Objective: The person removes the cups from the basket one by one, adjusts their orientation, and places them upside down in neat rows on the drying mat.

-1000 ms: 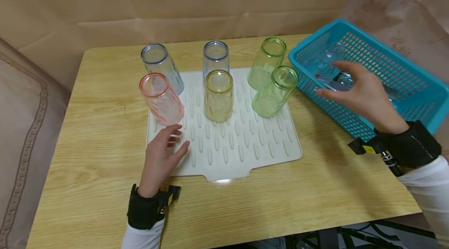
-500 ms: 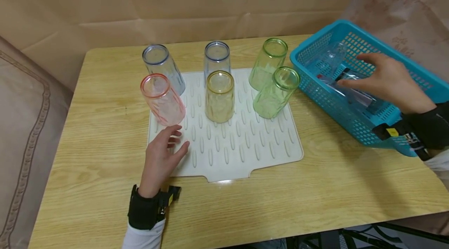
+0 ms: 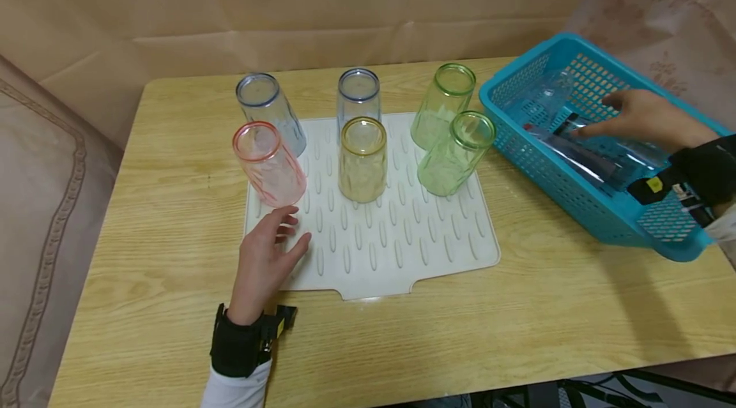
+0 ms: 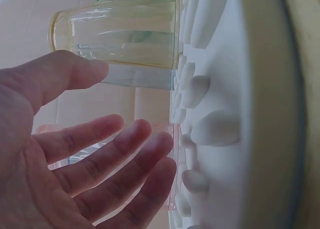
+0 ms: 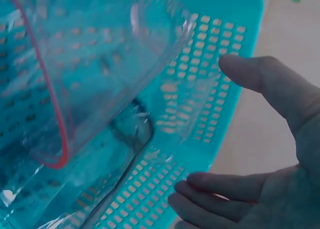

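My left hand (image 3: 261,261) hovers just in front of a pink glass (image 3: 270,165), its fingers loosely bent and thumb apart; nothing is between them. In the left wrist view a yellow glass (image 4: 120,31) stands past the thumb, wider end on the white ribbed mat (image 3: 379,267). My right hand (image 3: 655,117) reaches over the blue basket (image 3: 517,120). In the right wrist view its thumb and fingers are spread and hold nothing. A clear glass with a red rim (image 5: 100,79) lies tilted in the basket, near crinkled clear plastic and a dark strip.
Upside-down glasses stand at the back of the mat: two bluish ones, the left (image 3: 270,114) and the middle (image 3: 359,98), and two green ones, rear (image 3: 443,108) and front (image 3: 457,156). The wooden table (image 3: 155,255) ends at a cloth backdrop (image 3: 316,6).
My right hand has moved right and lower over the basket, and the basket's near end now shows. My left hand and the glasses have stayed in place; the view has drifted slightly.
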The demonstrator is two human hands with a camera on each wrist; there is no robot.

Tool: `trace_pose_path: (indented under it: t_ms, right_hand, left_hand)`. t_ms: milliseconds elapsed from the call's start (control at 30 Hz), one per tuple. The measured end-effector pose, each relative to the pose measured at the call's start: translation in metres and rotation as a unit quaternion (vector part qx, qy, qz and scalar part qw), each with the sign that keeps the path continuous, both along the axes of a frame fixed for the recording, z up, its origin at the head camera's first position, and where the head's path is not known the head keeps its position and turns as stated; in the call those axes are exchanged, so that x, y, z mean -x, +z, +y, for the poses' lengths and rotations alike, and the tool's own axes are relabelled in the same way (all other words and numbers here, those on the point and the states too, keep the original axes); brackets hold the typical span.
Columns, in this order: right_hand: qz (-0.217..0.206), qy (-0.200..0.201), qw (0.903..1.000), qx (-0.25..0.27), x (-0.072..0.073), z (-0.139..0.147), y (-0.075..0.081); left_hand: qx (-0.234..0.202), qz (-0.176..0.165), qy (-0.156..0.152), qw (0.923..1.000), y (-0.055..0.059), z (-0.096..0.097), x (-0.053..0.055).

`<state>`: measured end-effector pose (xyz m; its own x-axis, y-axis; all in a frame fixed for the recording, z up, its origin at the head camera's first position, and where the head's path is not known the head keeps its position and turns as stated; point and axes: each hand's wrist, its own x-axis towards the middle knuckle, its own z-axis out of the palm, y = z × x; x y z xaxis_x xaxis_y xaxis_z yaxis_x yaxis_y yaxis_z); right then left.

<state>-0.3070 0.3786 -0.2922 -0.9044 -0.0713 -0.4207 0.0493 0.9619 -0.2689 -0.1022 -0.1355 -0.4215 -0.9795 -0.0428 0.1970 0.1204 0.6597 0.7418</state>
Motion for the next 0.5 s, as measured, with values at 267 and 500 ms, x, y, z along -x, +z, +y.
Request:
trace_pose_path:
  t_ms: [267,500]
  right_hand:
    - [-0.073,0.014,0.9967,-0.031,0.019,0.009,-0.003]
    - [-0.104,0.066,0.9905,-0.061,0.034,0.012,-0.005]
  left_hand:
    - [-0.005,-0.016,0.007,0.9998,-0.002,0.000,-0.002]
    - [-0.004,-0.022,0.007,0.9997,-0.004,0.002,-0.003]
